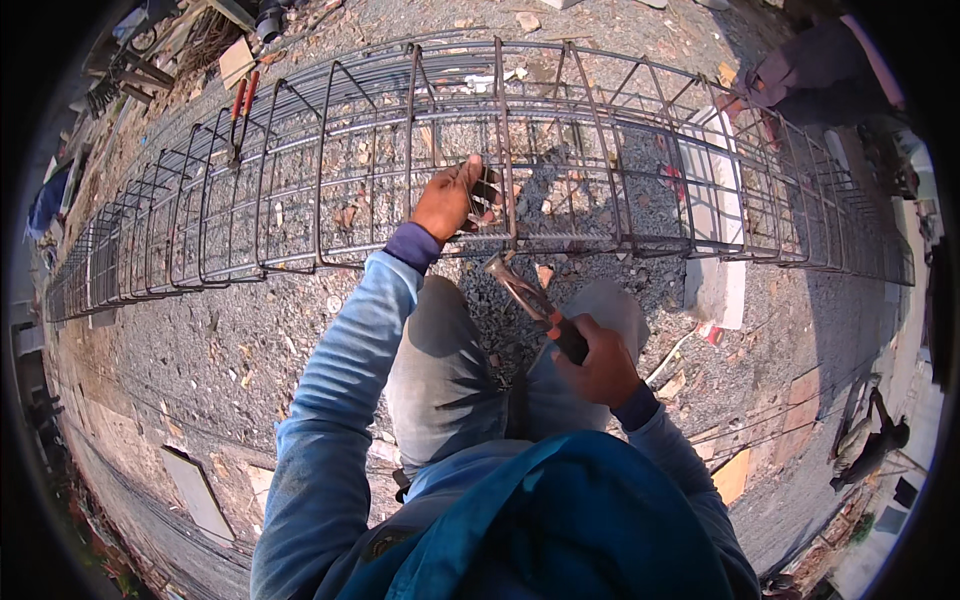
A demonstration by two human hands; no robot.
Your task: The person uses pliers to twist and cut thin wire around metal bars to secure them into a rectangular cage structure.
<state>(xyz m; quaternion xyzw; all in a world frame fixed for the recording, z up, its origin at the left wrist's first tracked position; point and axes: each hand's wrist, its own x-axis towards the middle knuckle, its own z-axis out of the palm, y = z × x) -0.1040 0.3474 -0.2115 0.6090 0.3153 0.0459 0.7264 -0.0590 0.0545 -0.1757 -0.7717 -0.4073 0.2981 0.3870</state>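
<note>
A long cage of steel reinforcing bars (412,110) lies across the ground in front of me. My left hand (447,205) reaches to its near side, thumb raised and fingers curled around thin tie wire (478,192), beside an upright stirrup. Exactly how the wire sits in the fingers is partly hidden. Closer to my body, my right hand (600,365) is wrapped round the dark, orange-marked handles of a pair of end-cutting pincers (528,295). Their metal head points up and left, just below the near bottom bar, apart from the left hand.
Red-handled pliers (240,115) rest at the cage's left part. A pale concrete beam (715,285) runs under the cage on the right. At the far right a co-worker's sleeve (815,70) reaches to the bars. Another person (872,440) is at lower right. Gravel (250,350) covers the ground.
</note>
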